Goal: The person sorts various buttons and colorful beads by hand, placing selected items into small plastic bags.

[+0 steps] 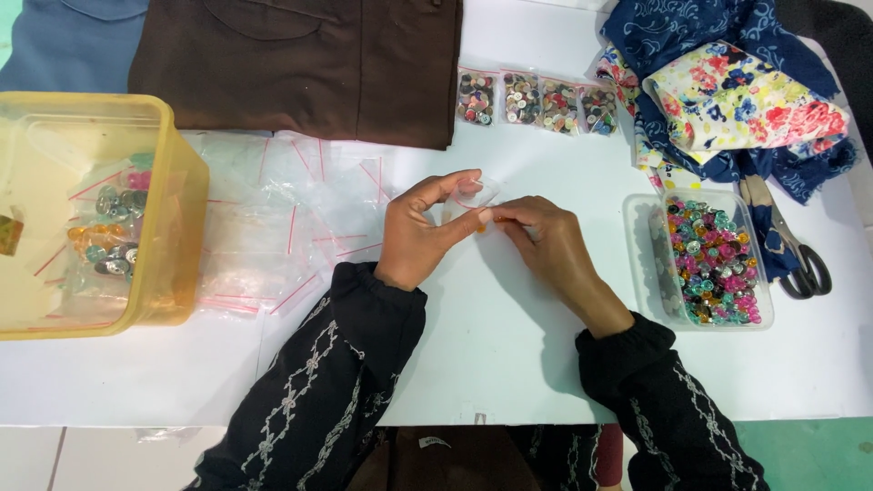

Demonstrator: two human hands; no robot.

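Observation:
My left hand (420,232) pinches a small clear zip bag (470,196) by its mouth, held just above the white table (509,345). My right hand (544,244) meets it from the right, fingertips closed on a small orange button (492,220) at the bag's opening. Both hands wear black sleeves with white embroidery. A clear tray (641,238) full of colourful shiny buttons sits just right of my right hand.
A pile of empty zip bags (273,218) lies to the left, beside a yellow plastic tub (173,209) holding filled bags. Several filled button bags (536,100) lie in a row at the back. Brown cloth (309,64), floral fabric (737,100) and scissors (791,250) lie around.

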